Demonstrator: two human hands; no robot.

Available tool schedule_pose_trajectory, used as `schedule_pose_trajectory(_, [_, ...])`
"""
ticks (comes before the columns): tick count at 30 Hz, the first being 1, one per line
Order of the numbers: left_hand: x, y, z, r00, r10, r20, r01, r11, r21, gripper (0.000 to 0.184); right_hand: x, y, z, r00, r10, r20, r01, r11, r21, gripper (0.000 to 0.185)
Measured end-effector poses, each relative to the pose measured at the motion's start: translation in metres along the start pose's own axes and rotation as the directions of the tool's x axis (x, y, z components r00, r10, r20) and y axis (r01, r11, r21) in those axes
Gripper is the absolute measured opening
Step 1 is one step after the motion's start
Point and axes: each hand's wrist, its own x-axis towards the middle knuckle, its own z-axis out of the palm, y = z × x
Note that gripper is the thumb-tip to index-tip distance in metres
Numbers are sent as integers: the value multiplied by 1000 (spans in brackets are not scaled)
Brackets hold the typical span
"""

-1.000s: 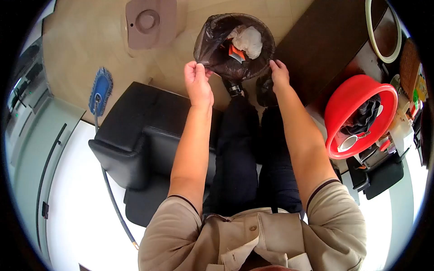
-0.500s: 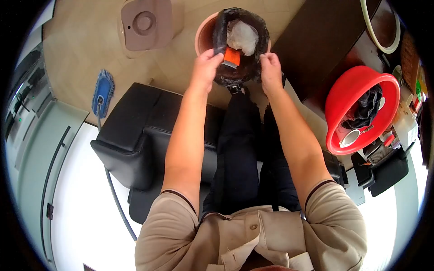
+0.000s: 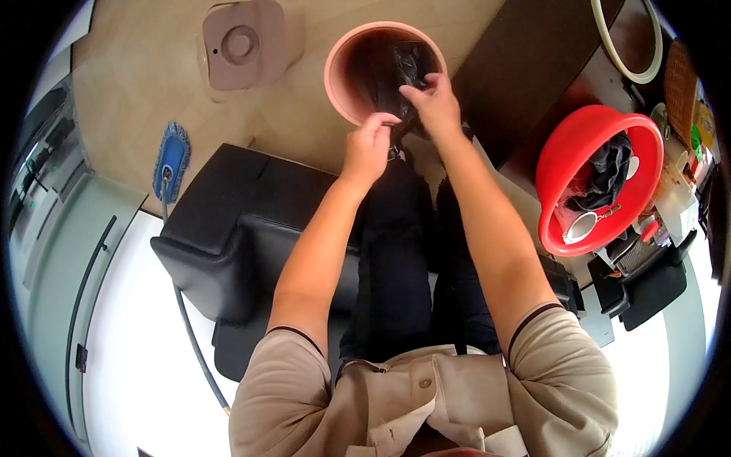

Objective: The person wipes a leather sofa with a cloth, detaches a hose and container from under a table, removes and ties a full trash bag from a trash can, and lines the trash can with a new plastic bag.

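A pink round bin (image 3: 346, 47) stands on the floor at the top middle, its inside dark. Over its right part hangs a black plastic bag (image 3: 412, 64), bunched narrow, and what it contains is hidden. My right hand (image 3: 436, 103) pinches the bag near the bin's right rim. Just below the rim, my left hand (image 3: 370, 146) is closed, thumb and fingertips together on an edge of the dark plastic. Both hands are close together, the right a little higher.
Left of the bin is a lidded container (image 3: 242, 46). A black armchair (image 3: 221, 206) stands left of my legs, beside a blue mop (image 3: 173, 156). On the right, a red basin (image 3: 550, 164) holds dark cloth and a strainer, near a dark brown table (image 3: 525, 72).
The bag's wide opening has been gathered together, hiding the white and orange rubbish. The bag came away from the bin's rim, which now shows. My hands have moved closer together.
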Motion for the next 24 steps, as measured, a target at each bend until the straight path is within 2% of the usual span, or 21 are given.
schedule_pose_trajectory(1, [-2,-3,-3,997,-66,-46,61,994,-96,16,13,9,2,999,-21,-27,20,999,-27,64])
schedule_pose_trajectory(2, [-1,-5,-7,990,-91,-105,71,981,-180,17,19,11,6,997,-70,-42,61,978,-200,65])
schedule_pose_trajectory(3, [1,-8,-13,982,-47,-182,11,981,-191,17,20,16,10,997,-63,-38,54,978,-199,65])
schedule_pose_trajectory(5, [5,-12,-21,926,-220,-308,98,925,-366,18,26,22,15,990,-119,80,143,842,-520,62])
schedule_pose_trajectory(6, [7,-13,-22,924,-223,-310,101,926,-365,18,32,32,20,975,-70,211,184,788,-588,49])
schedule_pose_trajectory(7, [10,-14,-24,901,-275,-336,94,879,-468,18,35,40,23,974,-70,216,187,788,-586,49])
schedule_pose_trajectory(8, [10,-13,-25,875,-330,-353,82,822,-563,17,35,45,24,967,-100,234,219,794,-568,41])
schedule_pose_trajectory(10, [8,-9,-22,893,-315,-322,85,819,-567,17,32,52,28,960,-130,246,249,798,-549,34])
schedule_pose_trajectory(11, [9,-6,-20,909,-299,-291,84,814,-574,17,18,45,28,955,-249,163,292,891,-347,28])
schedule_pose_trajectory(12, [9,-14,-17,938,-249,-240,98,857,-505,17,3,37,26,938,-343,54,347,929,-131,23])
schedule_pose_trajectory(13, [9,-15,-13,967,-146,-207,68,937,-343,16,-8,24,19,955,-269,129,276,960,-43,23])
schedule_pose_trajectory(15, [8,-1,-10,971,-240,-20,239,970,-38,13,-22,8,15,948,-308,75,296,945,142,31])
schedule_pose_trajectory(16, [8,-5,-2,988,-148,-42,150,988,42,11,-26,1,9,887,-444,127,440,896,58,39])
schedule_pose_trajectory(17, [8,1,0,999,6,-34,-3,997,80,12,-27,-2,6,803,-565,190,578,816,-18,46])
schedule_pose_trajectory(18, [8,4,-1,998,54,22,-56,994,95,11,-23,2,8,693,-687,217,698,715,35,43])
schedule_pose_trajectory(19, [7,8,-2,992,99,83,-107,989,106,13,-22,3,7,695,-686,217,696,717,35,43])
schedule_pose_trajectory(20, [4,9,-5,991,99,86,-108,989,106,13,-24,-2,3,725,-628,283,651,759,16,36])
schedule_pose_trajectory(21, [2,10,-8,994,69,83,-63,995,-81,24,-25,-6,-1,747,-567,347,606,796,-5,29])
schedule_pose_trajectory(22, [0,11,-13,996,40,85,-16,964,-265,38,-28,-10,-4,744,-614,265,634,773,9,16])
schedule_pose_trajectory(23, [-5,11,-24,989,19,149,30,947,-321,66,-33,-15,-8,744,-613,265,634,773,10,16])
schedule_pose_trajectory(24, [-7,6,-35,992,54,114,-41,993,-112,77,-40,-18,-13,726,-643,244,645,760,80,16])
